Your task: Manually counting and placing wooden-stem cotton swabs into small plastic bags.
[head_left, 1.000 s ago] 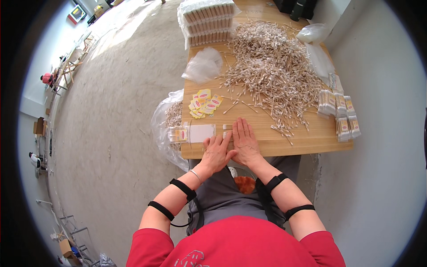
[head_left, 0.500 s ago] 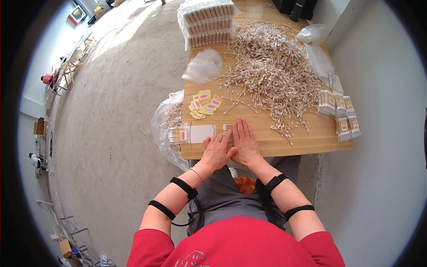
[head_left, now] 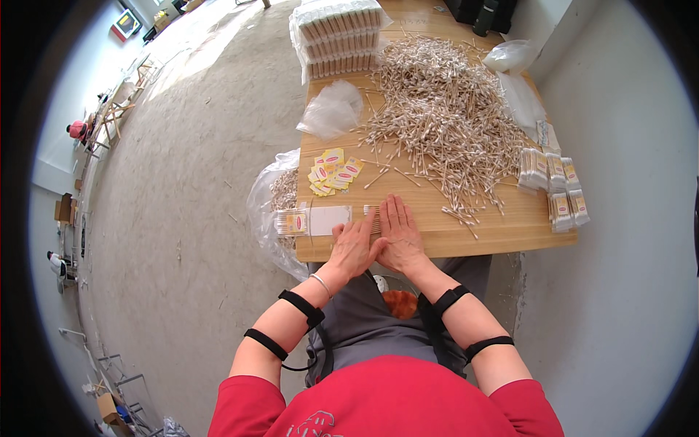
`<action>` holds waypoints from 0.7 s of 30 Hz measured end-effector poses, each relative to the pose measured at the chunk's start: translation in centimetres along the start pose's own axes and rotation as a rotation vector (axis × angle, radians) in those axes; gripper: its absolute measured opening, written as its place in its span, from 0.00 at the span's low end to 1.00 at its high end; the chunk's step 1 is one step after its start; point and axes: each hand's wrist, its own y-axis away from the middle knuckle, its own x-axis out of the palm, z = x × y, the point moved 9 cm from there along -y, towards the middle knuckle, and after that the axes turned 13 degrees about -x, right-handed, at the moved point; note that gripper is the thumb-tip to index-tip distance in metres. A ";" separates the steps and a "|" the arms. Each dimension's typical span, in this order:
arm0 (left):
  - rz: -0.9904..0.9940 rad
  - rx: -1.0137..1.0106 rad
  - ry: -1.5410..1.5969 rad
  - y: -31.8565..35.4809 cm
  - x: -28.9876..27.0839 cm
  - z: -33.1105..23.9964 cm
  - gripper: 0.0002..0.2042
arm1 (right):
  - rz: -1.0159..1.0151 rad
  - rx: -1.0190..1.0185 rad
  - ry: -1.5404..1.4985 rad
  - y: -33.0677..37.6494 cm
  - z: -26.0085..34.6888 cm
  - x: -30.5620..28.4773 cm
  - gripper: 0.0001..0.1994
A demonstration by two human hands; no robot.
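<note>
A small row of cotton swabs (head_left: 369, 210) lies side by side near the table's front edge, partly covered by my hands. My right hand (head_left: 400, 237) is laid flat along the row's right side, fingers straight and close together. From the left, my left hand (head_left: 352, 246) touches the row with its fingertips, the fingers loosely bent and holding nothing visible. Beside it lies a blank white card (head_left: 331, 220). Farther left, a clear packet of swabs with a yellow and white label (head_left: 293, 222) rests at the table edge.
A large heap of loose swabs (head_left: 444, 109) covers the far table. Yellow labels (head_left: 335, 172), clear bags (head_left: 331, 109) and stacked swab packs (head_left: 338, 40) stand along the left. Filled packets (head_left: 561, 186) lie at the right edge, near the wall. A bag of swabs (head_left: 280, 186) hangs beside the table.
Both hands stay at the row of swabs, with only very slight movement of the fingers. Nothing else on the table has visibly moved.
</note>
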 end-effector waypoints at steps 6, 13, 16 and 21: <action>0.015 0.008 0.010 -0.1 0.1 -0.1 0.30 | -0.022 0.010 -0.009 -0.1 0.1 -0.4 0.39; 0.037 -0.072 0.016 -0.8 0.4 0.5 0.26 | 0.012 0.005 0.036 -0.1 0.1 -0.2 0.43; 0.020 -0.048 -0.001 -0.9 0.4 0.4 0.25 | 0.013 0.006 0.069 -0.1 0.1 -0.2 0.43; 0.063 -0.062 0.023 -1.5 1.1 1.1 0.27 | 0.012 0.014 0.011 -0.1 0.1 -0.2 0.43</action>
